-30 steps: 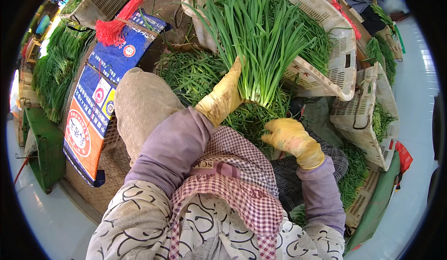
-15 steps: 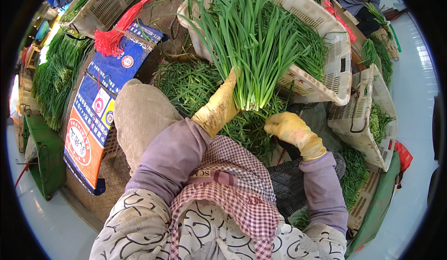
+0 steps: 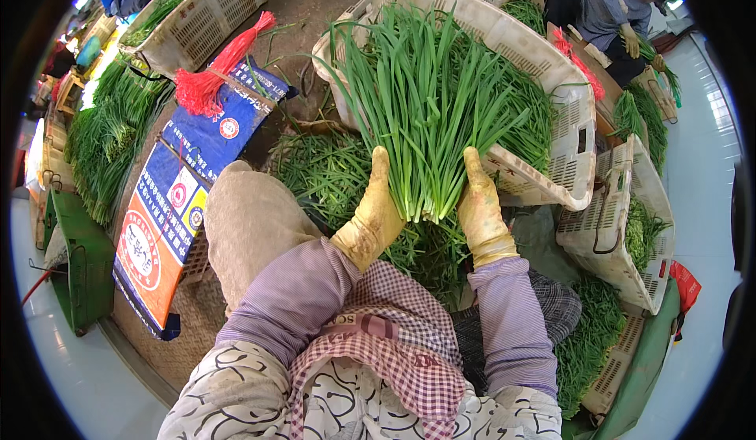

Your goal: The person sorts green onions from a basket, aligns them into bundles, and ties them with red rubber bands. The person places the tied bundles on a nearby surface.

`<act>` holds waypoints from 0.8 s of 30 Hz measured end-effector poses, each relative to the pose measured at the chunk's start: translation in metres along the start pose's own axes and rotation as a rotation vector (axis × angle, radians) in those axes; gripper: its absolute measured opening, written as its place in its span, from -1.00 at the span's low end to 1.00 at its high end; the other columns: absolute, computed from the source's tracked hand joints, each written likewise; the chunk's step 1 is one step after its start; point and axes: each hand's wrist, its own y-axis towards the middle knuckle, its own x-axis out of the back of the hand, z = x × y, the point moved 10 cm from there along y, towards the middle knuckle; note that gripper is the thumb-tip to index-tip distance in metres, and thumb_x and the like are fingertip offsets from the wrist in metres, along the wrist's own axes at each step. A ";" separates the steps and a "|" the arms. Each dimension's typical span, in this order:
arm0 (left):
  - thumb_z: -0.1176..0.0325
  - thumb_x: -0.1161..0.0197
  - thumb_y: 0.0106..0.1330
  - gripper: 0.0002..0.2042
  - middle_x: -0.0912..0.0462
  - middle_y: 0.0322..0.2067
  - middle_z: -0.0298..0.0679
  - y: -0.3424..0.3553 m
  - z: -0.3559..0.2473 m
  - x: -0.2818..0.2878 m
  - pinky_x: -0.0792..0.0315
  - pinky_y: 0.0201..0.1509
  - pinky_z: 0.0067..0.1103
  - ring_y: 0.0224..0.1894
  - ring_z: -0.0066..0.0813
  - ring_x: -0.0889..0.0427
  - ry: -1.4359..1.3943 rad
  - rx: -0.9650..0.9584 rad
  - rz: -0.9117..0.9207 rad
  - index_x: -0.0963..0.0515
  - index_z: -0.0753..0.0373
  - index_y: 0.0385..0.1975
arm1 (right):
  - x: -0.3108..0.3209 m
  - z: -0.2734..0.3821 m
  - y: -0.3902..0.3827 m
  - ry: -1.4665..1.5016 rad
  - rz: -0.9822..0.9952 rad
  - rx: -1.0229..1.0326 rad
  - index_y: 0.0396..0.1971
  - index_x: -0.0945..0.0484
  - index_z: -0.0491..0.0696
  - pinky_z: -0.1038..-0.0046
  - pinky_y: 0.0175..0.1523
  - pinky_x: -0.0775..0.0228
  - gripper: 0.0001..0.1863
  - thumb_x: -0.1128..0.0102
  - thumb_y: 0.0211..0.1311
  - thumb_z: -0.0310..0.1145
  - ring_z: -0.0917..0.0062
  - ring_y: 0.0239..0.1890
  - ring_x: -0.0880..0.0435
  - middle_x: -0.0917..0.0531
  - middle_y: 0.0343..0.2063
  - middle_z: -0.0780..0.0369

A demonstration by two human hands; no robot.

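A thick bunch of garlic chives (image 3: pixel 425 133) stands between my yellow-gloved hands, pale cut ends toward me and green leaves fanning away over a white crate. My left hand (image 3: pixel 372 218) is wrapped round its left side near the base, thumb up. Against the right side, my right hand (image 3: pixel 483 213) grips it the same way. The fingers of both hands are mostly hidden behind the stems. Below and to the left lies a heap of loose leaves (image 3: pixel 315 172).
The white plastic crate (image 3: pixel 579 156) ahead holds more greens. To my left, red plastic ties (image 3: pixel 201 89) lie on a blue and orange printed sheet (image 3: pixel 169 196). Another crate (image 3: pixel 614 223) stands at right. A co-worker (image 3: pixel 602 14) sits at the far right.
My right hand has moved up and inward from beside the bunch and now holds its right side. The lower ends of the bunch have shifted slightly toward me.
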 end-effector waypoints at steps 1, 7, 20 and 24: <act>-0.24 0.10 0.42 -0.29 -0.35 0.32 -0.15 0.000 0.001 0.002 -0.24 0.42 -0.25 0.32 -0.19 -0.38 0.052 0.009 0.001 -0.19 0.18 0.38 | -0.010 0.006 -0.001 0.026 0.076 0.067 0.19 -0.42 -0.16 0.41 0.23 -0.39 -0.38 -0.05 0.42 0.07 0.45 0.10 -0.56 -0.57 0.11 0.17; 0.33 -0.43 0.23 -0.29 -0.48 0.19 -0.25 0.000 0.014 0.031 -0.30 0.35 -0.41 0.23 -0.36 -0.44 0.402 0.119 -0.141 -0.21 0.17 0.35 | -0.034 -0.005 0.001 0.202 0.071 0.245 0.20 -0.38 -0.18 0.35 0.18 -0.46 -0.34 -0.02 0.42 0.12 0.39 0.03 -0.60 -0.58 0.07 0.15; 0.47 -0.42 0.12 -0.47 -0.63 -0.02 -0.26 0.008 0.019 0.030 -0.51 0.02 -0.41 -0.04 -0.36 -0.62 0.253 0.238 0.044 -0.47 0.23 0.15 | -0.011 -0.033 0.017 -0.246 -0.040 0.322 0.16 -0.39 -0.24 0.41 0.06 -0.52 -0.30 0.05 0.43 0.16 0.43 -0.06 -0.64 -0.61 -0.02 0.15; 0.49 -0.46 0.05 -0.38 -0.61 0.04 -0.30 0.004 0.023 0.024 -0.37 0.21 -0.40 0.10 -0.36 -0.54 0.223 0.268 0.060 -0.45 0.21 0.20 | -0.008 -0.039 0.017 -0.322 -0.135 0.351 0.09 -0.47 -0.21 0.43 0.00 -0.52 -0.33 0.08 0.44 0.17 0.48 -0.12 -0.63 -0.62 -0.03 0.18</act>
